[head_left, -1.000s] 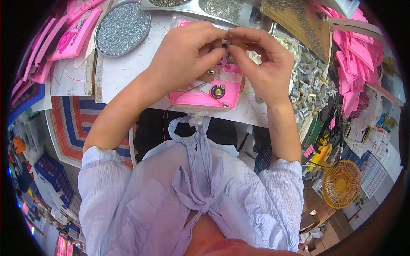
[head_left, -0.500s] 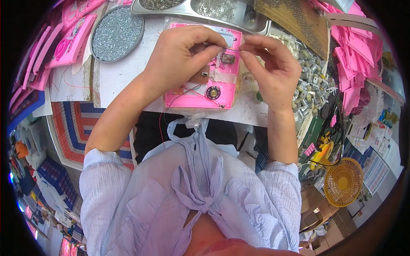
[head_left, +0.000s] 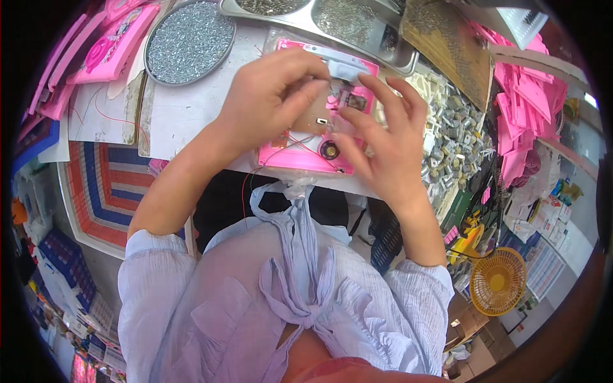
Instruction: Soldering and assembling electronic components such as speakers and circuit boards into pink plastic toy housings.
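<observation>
Handling wiring [head_left: 301,141], seemingly, over the pink casing [head_left: 299,158], the left hand [head_left: 271,89] curled, its hold unclear, the right hand [head_left: 387,142] spread; the next move likely needed precise pinching.

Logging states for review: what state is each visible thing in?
Pink casing: open, inside exposed.
Speaker: inside the casing.
Round tray: filled with small metal pieces.
Divided metal tray: compartments hold small parts.
Left hand: pinched nearly closed, hold unclear.
Right hand: open, fingers spread.
</observation>
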The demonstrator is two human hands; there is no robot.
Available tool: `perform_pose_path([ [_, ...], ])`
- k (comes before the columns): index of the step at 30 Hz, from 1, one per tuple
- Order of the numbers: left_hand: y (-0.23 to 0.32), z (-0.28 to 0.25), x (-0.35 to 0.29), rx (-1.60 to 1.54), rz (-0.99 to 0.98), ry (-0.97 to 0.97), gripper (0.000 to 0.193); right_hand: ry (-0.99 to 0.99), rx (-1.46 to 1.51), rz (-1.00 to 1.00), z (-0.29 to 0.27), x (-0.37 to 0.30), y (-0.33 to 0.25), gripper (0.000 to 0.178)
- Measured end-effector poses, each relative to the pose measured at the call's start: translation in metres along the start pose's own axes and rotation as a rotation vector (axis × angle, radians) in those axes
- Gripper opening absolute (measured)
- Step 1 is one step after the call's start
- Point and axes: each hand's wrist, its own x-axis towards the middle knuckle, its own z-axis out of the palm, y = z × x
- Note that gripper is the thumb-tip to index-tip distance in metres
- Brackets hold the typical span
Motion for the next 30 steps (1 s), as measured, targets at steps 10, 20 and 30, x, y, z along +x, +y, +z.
perform_pose_path([
  [10, -0.012, -0.009, 0.007, 0.325, 0.572, -0.385, 0.017, -0.047, 0.11, 0.081, -0.003, -0.004, 0.007, 0.022],
  [20, -0.007, -0.02, 0.033, 0.531, 0.727, -0.695, 0.015, -0.064, 0.166, 0.072, -0.004, 0.004, 0.01, 0.019],
  [30, -0.014, -0.03, 0.054, 0.58, 0.947, -0.828, 0.017, 0.001, 0.248, 0.048, -0.002, -0.007, 0.021, 0.018],
])
